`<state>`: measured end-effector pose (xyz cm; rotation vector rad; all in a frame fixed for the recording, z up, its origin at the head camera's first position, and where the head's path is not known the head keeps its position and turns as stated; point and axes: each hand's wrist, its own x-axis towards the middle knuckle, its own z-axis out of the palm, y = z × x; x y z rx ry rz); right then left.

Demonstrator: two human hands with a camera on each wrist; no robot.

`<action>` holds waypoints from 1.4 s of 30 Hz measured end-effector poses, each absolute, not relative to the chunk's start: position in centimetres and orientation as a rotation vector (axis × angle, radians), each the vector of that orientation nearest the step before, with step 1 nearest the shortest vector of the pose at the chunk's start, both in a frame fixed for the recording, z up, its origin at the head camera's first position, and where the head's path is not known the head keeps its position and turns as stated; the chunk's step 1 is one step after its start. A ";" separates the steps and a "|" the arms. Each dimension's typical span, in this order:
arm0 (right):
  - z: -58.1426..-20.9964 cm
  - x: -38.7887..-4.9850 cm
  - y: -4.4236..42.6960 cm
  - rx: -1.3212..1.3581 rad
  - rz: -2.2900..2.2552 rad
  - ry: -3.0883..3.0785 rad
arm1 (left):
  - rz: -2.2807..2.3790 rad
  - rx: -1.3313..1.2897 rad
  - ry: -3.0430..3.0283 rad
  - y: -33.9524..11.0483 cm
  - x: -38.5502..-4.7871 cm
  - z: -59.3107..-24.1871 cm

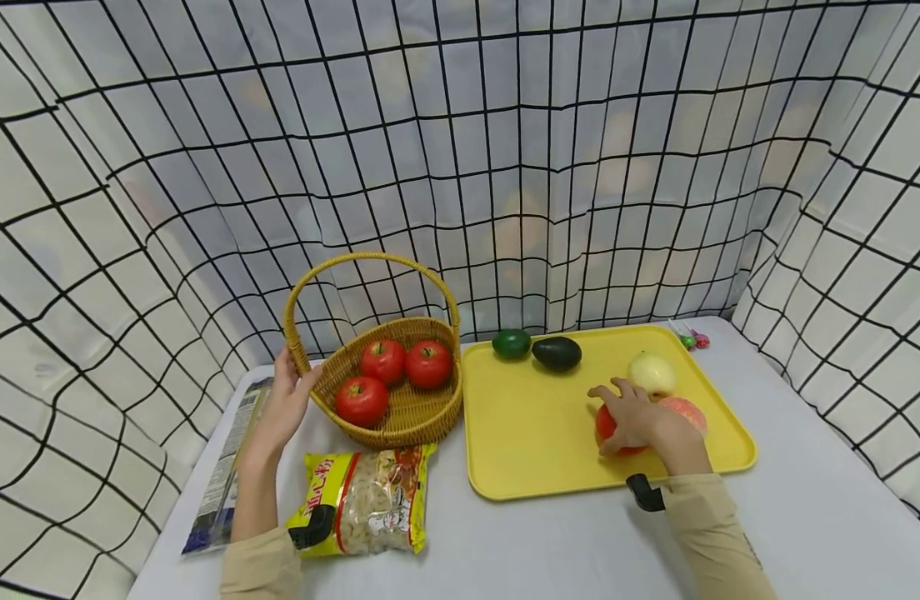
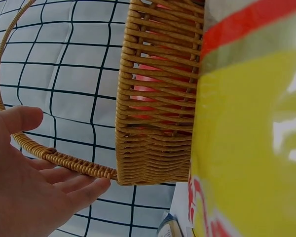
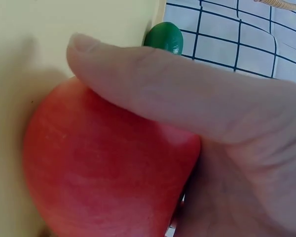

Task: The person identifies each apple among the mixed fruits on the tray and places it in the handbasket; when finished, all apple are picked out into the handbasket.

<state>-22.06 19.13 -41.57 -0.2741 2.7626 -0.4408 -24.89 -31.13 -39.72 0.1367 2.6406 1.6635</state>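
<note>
My left hand [image 1: 282, 408] is at the left side of the wicker basket's handle [image 1: 293, 333]. In the left wrist view its fingers [image 2: 79, 185] extend behind the handle, touching it, while the thumb stands apart. Three red apples [image 1: 385, 362] lie in the tilted wicker basket [image 1: 422, 427]. Over on the yellow tray [image 1: 535, 450], my right hand [image 1: 636, 417] holds another red apple [image 3: 108, 163], the thumb lying across it in the right wrist view. The other fingers are hidden there.
A pale yellow fruit [image 1: 652, 373] and a pinkish fruit [image 1: 685, 410] lie beside the right hand. A green avocado [image 1: 512, 343] and a dark one [image 1: 557, 354] rest at the tray's back. Snack bag [image 1: 377, 504], flat package [image 1: 223, 479] and lollipops [image 1: 692, 339] lie around; netting encloses the table.
</note>
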 end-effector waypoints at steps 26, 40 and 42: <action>-39.9 -20.5 18.9 -0.152 -0.395 2.619 | 1.648 0.121 2.650 -31.0 -24.7 -39.9; -39.6 -20.4 18.8 -0.247 -0.504 2.633 | 1.648 0.131 2.662 -31.0 -24.8 -39.6; -39.5 -20.4 18.8 -0.250 -0.508 2.635 | 1.652 0.137 2.661 -31.0 -24.8 -39.5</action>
